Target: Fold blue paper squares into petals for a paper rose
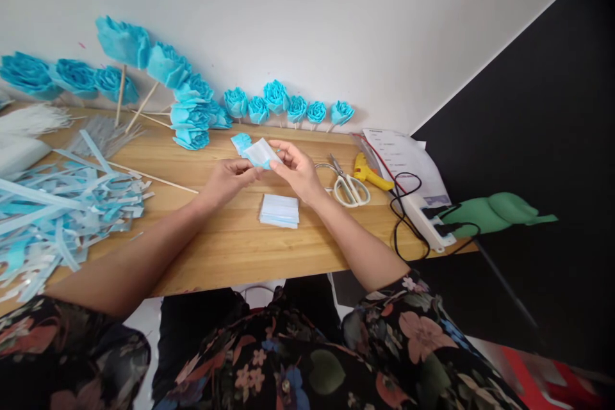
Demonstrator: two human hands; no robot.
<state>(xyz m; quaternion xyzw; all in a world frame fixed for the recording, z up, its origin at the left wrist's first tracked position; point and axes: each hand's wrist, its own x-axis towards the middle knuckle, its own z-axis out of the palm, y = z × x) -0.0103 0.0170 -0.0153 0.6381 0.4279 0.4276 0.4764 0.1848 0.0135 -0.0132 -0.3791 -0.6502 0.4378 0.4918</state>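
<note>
A small folded white and light-blue sheet [262, 152] is held above the wooden table between my two hands. My right hand [296, 170] grips its right end, fingers behind and thumb in front. At its lower left edge my left hand [229, 180] is closed in a pinch. A bright blue piece [241, 143] shows just behind the sheet; whether it lies on the table or is part of the held work I cannot tell. Below my hands lies a neat stack of similar white and light-blue sheets [279, 211]. Scissors with white handles [350, 189] lie right of my right hand.
Blue paper flowers on sticks [276, 97] line the wall. A heap of blue and white strips [72, 205] covers the left side, with a thin stick [154, 178] beside it. At right are a yellow glue gun [372, 173], printed paper [408, 163] and a power strip [427, 221] with black cables.
</note>
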